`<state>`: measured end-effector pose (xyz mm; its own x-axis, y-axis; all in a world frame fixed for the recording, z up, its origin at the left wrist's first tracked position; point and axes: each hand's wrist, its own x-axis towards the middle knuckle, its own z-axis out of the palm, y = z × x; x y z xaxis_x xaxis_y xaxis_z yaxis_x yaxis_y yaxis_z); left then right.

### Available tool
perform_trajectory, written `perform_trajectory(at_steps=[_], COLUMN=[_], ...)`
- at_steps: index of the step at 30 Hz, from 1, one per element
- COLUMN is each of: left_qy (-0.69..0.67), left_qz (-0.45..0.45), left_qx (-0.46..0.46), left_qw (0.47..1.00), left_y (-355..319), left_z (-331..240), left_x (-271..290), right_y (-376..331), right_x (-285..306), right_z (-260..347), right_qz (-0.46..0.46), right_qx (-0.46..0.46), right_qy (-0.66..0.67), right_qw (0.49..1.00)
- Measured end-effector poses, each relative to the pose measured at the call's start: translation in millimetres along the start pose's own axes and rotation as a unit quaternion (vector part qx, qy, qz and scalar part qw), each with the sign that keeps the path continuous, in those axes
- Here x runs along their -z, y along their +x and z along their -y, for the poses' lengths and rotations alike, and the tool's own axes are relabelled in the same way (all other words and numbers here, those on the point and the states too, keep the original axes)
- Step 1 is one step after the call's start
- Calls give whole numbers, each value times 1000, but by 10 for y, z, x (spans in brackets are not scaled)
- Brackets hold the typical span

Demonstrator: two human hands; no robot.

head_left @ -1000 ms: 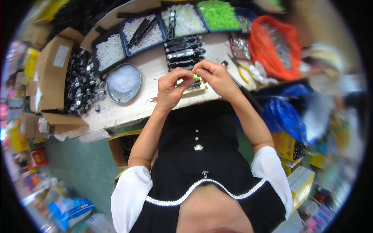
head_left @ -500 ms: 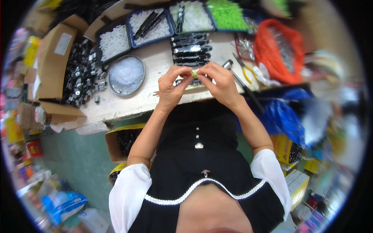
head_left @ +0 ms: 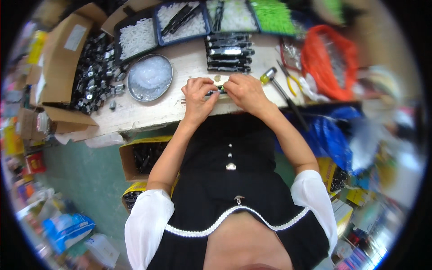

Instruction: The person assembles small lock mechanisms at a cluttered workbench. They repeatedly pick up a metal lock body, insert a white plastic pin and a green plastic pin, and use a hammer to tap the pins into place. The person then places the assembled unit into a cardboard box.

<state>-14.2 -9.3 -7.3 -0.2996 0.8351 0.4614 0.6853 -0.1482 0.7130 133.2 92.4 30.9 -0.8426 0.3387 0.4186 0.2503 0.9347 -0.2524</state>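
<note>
At the near edge of the table, a slim black bar-shaped part (head_left: 220, 90) lies between my hands, with a bit of green showing on it. My left hand (head_left: 198, 98) is closed on its left end, thumb below and fingers above. From the right, my right hand (head_left: 245, 93) has its bent fingers pressed together on the other end, and they hide much of the part. Just beyond, similar black bars (head_left: 230, 52) lie in a row. A hammer (head_left: 282, 92) with a yellowish head rests to the right of my right hand.
Left of my hands stands a round metal dish (head_left: 130, 88) of translucent pieces, beside a cardboard box (head_left: 63, 63) and heaped small metal parts (head_left: 92, 76). Trays of white pieces (head_left: 137, 38) and green pieces (head_left: 272, 17) line the back. Pliers (head_left: 290, 80) and a red bag (head_left: 310, 58) lie right.
Both hands were pinching a small green piece together. Now they are lower on the black bar, slightly farther apart, and green shows on the bar. The whole view has shifted slightly.
</note>
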Motion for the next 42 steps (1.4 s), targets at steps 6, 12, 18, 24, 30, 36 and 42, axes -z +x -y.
perform_trajectory(at_steps=[6,12,18,24,30,36,42], left_qy=[-8,-32,-18,3,48,15,133], left_qz=[-5,-10,-9,-11,-9,4,-116], left_qx=[5,11,2,14,45,20,1], left_qw=[1000,999,1000,1000,998,1000,984], left_y=[-15,-1,-4,11,5,-2,381], left_z=[28,43,54,30,-40,7,374], left_x=[-56,-98,-88,-79,-89,-115,328], right_y=[96,146,199,57,-376,-1482,-1730], right_x=[17,-41,14,398,1299,2201,2082], right_z=[43,89,61,-338,-1055,-2301,-2614], right_qz=[95,82,125,32,-32,-47,79], right_qx=[-5,20,-2,-91,-210,-329,-450], right_qy=[-16,-37,6,46,-52,-336,-294], right_qw=[995,996,992,994,976,882,840])
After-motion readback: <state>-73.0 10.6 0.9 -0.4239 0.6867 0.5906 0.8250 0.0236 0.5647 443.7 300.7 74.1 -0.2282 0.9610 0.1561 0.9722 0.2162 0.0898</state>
